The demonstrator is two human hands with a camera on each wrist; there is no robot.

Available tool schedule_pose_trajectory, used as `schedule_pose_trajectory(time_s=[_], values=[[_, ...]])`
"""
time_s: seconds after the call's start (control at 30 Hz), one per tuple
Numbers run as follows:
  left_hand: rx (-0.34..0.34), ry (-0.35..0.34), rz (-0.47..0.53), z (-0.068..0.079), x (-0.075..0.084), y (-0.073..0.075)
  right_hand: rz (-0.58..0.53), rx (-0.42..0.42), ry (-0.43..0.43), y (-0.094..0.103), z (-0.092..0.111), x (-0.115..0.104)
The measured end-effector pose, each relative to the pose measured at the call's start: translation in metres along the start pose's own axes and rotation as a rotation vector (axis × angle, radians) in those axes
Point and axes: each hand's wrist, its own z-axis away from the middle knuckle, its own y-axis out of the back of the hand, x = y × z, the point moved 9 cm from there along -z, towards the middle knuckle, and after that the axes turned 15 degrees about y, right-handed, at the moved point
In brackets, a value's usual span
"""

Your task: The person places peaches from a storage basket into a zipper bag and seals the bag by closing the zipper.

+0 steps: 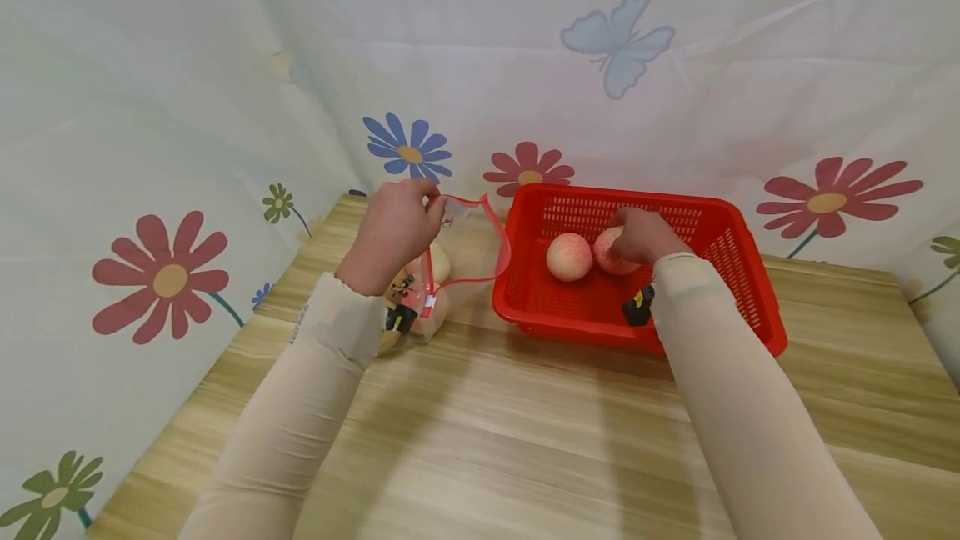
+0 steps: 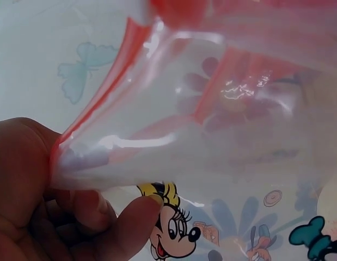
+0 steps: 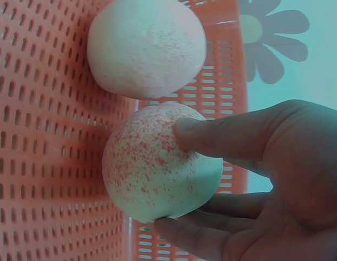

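My left hand (image 1: 401,223) pinches the rim of a clear zip bag (image 1: 472,252) with a red zip edge, its mouth spread wide toward the basket. Cartoon figures are printed on the bag (image 2: 157,136), and peaches (image 1: 438,265) show through its side. Inside the red basket (image 1: 577,327), my right hand (image 1: 647,236) grips a peach (image 3: 160,163) speckled with pink, thumb on one side and fingers on the other. A second peach (image 1: 568,257) lies just left of it, paler in the right wrist view.
The basket and bag stand side by side on a wood-grain table (image 1: 525,440). Behind them hangs a pale cloth (image 1: 480,65) printed with flowers and a butterfly. A small black device sits at each wrist.
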Motion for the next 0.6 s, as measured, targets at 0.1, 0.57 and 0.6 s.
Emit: schedule_pose_trajectory(time_s=[0.1,0.57,0.6], values=[[-0.002,0.001,0.001,0.0,0.001,0.0,0.009,0.011,0.016,0.004,0.003,-0.003],[-0.028,0.008,0.019,0.001,0.002,-0.001,0.103,0.064,0.081,0.018,0.019,-0.031],[-0.03,0.014,0.017,0.001,0.001,-0.001,0.102,0.068,0.083,0.019,0.019,-0.033]])
